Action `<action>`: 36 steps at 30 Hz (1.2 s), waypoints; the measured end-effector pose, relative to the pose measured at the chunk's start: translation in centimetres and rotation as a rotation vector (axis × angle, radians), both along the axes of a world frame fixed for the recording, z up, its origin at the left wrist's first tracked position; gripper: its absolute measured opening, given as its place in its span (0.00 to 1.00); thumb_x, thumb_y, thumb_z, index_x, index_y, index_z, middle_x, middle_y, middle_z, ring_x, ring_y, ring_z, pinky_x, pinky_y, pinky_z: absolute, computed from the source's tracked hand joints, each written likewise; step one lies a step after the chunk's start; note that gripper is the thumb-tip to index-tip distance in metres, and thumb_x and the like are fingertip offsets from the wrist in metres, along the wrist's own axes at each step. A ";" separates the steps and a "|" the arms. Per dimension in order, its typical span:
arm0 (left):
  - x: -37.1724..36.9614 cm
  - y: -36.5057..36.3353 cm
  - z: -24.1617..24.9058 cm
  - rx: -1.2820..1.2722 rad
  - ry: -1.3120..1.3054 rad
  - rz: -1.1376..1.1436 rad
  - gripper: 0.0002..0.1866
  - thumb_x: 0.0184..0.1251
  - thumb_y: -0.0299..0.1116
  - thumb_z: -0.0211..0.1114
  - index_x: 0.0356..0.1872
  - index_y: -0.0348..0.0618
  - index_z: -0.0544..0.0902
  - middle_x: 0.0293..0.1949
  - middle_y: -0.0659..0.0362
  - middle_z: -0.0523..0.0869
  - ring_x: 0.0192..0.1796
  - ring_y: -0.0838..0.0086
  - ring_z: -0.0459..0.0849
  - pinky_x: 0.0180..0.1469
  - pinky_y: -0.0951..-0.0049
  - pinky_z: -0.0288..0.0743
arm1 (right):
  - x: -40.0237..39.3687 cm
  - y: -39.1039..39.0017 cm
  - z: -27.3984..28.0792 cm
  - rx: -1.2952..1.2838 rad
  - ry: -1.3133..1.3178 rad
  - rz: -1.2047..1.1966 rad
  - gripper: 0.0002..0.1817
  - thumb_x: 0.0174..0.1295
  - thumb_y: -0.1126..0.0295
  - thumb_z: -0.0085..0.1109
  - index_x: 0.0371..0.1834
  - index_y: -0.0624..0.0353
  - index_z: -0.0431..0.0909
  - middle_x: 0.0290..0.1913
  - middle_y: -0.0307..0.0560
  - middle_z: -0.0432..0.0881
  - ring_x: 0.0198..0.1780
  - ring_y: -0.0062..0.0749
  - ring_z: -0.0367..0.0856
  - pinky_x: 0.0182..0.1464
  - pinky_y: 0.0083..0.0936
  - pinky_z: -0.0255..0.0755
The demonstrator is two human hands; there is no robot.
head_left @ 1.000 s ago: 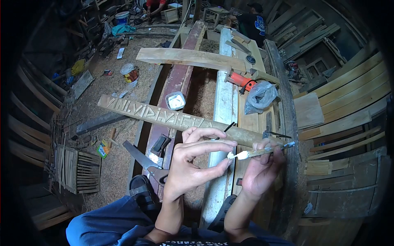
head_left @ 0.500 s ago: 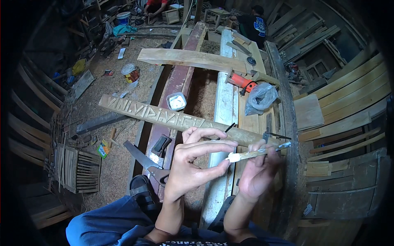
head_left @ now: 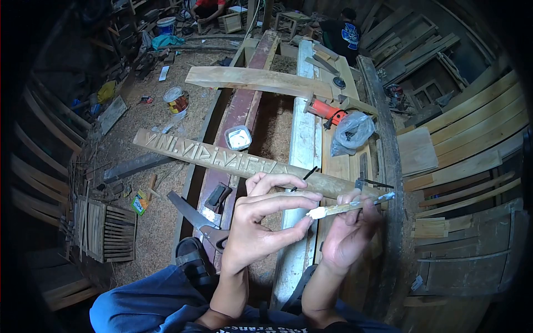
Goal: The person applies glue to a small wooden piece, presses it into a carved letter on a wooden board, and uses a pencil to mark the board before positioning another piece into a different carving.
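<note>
A slim, paint-smeared stick (head_left: 340, 208) with a white-coated end lies across the gap between my hands. My right hand (head_left: 350, 236) grips it near its blue-white end. The thumb and a finger of my left hand (head_left: 258, 222) touch its white end, and a thin black tool (head_left: 311, 173) shows at the upper fingers of that hand. Behind my hands runs a long wooden board with carved letters (head_left: 194, 154). A small square tub of white material (head_left: 238, 137) stands just beyond the board.
A handsaw (head_left: 194, 213) and a black block (head_left: 217, 195) lie left of my left hand. An orange power tool (head_left: 326, 110) and a plastic bag (head_left: 355, 132) are beyond my right hand. Two people sit at the back; a paint can (head_left: 176, 100) stands left.
The stick and my right hand have shifted very slightly. My left hand stays at the stick's white end with almost no movement.
</note>
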State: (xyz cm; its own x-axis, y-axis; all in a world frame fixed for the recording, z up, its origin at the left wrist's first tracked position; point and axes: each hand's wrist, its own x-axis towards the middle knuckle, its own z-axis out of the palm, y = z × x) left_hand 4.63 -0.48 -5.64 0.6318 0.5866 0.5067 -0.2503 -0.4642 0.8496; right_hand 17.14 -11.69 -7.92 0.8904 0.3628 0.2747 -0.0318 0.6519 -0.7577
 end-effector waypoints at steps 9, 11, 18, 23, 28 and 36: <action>0.0 0.0 0.1 0.024 0.012 0.020 0.15 0.47 0.26 0.79 0.41 0.42 0.94 0.46 0.58 0.96 0.60 0.66 0.85 0.69 0.60 0.64 | 0.5 -0.5 -0.5 0.002 -0.041 0.017 0.07 0.70 0.68 0.59 0.34 0.53 0.74 0.25 0.32 0.67 0.28 0.21 0.63 0.46 0.29 0.65; 0.1 0.0 0.1 0.039 0.012 0.020 0.15 0.48 0.27 0.79 0.41 0.42 0.94 0.46 0.59 0.96 0.59 0.66 0.85 0.68 0.60 0.64 | 0.3 -0.4 -0.5 -0.012 -0.034 0.000 0.07 0.70 0.68 0.59 0.34 0.53 0.75 0.25 0.32 0.67 0.28 0.20 0.63 0.47 0.29 0.66; 0.1 0.1 -0.1 0.050 0.006 0.031 0.15 0.48 0.27 0.79 0.40 0.43 0.94 0.46 0.59 0.96 0.59 0.66 0.85 0.68 0.60 0.63 | 0.4 -0.2 0.0 -0.016 -0.010 -0.040 0.07 0.71 0.67 0.58 0.34 0.53 0.75 0.26 0.32 0.67 0.28 0.20 0.62 0.48 0.29 0.66; 0.1 0.1 0.1 0.060 0.016 0.039 0.14 0.48 0.28 0.79 0.40 0.43 0.94 0.45 0.59 0.96 0.59 0.66 0.85 0.68 0.59 0.63 | 0.4 -0.3 0.0 -0.049 -0.058 0.015 0.18 0.78 0.59 0.54 0.27 0.49 0.66 0.23 0.31 0.57 0.37 0.26 0.60 0.43 0.29 0.54; -0.1 0.2 0.2 0.080 0.033 0.041 0.14 0.49 0.29 0.78 0.40 0.44 0.94 0.45 0.59 0.96 0.60 0.66 0.85 0.67 0.60 0.63 | 0.9 -0.4 -0.6 -0.008 -0.100 0.029 0.09 0.71 0.65 0.59 0.31 0.51 0.75 0.26 0.33 0.67 0.26 0.20 0.60 0.46 0.29 0.64; 0.0 0.4 -0.1 0.083 0.024 0.044 0.15 0.48 0.30 0.82 0.40 0.44 0.94 0.44 0.60 0.96 0.59 0.66 0.85 0.67 0.59 0.62 | 1.0 -0.7 -0.9 -0.012 -0.028 -0.016 0.07 0.72 0.65 0.57 0.37 0.53 0.78 0.30 0.32 0.70 0.28 0.19 0.62 0.48 0.29 0.65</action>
